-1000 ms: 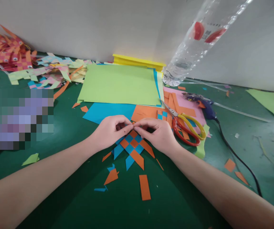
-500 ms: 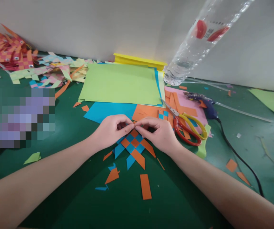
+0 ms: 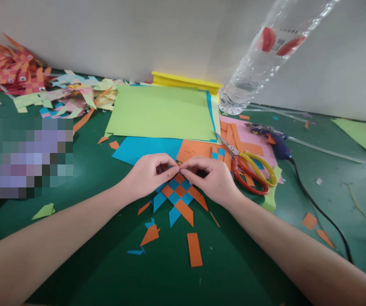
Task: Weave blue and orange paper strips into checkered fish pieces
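A woven paper fish point(image 3: 180, 191) in orange and blue checks lies on the green table, its cut strip ends fanning toward me. At its far tip, my left hand point(image 3: 153, 174) pinches the paper between thumb and forefinger. My right hand point(image 3: 210, 176) pinches the same tip from the other side, and the fingertips of both hands meet there. The fingers hide most of that tip. Just beyond my right hand lie scissors point(image 3: 254, 170) with one red and one yellow handle, partly on orange paper point(image 3: 192, 148).
Green sheets point(image 3: 160, 112) are stacked at the back, over a blue sheet point(image 3: 151, 146). A clear bottle point(image 3: 259, 59) leans at back right. A glue gun point(image 3: 277, 142) trails its black cord rightward. Paper scraps point(image 3: 151, 234) lie in front; finished woven pieces point(image 3: 11, 70) are piled back left.
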### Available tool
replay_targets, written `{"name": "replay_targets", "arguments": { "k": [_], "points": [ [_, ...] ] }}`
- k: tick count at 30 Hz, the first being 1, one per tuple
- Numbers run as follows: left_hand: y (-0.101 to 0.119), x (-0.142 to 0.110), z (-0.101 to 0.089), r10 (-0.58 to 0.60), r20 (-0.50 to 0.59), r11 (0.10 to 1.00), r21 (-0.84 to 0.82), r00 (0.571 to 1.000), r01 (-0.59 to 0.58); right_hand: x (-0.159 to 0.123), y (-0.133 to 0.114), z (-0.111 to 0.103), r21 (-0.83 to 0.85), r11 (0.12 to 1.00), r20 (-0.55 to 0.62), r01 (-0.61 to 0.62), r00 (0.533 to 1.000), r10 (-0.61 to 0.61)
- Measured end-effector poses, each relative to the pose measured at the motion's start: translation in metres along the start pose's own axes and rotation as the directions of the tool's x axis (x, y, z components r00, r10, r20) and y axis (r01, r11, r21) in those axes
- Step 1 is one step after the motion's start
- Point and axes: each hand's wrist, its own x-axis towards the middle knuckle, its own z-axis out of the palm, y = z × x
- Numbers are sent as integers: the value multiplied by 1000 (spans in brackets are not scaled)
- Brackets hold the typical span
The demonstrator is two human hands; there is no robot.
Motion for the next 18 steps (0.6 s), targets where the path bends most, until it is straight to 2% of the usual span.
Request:
{"name": "replay_targets", "arguments": {
  "k": [5,18],
  "points": [
    [-2,0,0,19,-4,1000,10,1000,-19,0,-3,0,-7,1000,7,15,1000,-15],
    [0,0,0,-20,6,1000,-10,1000,20,0,-1,-1,19,1000,-1,2,1000,-2]
  ]
}}
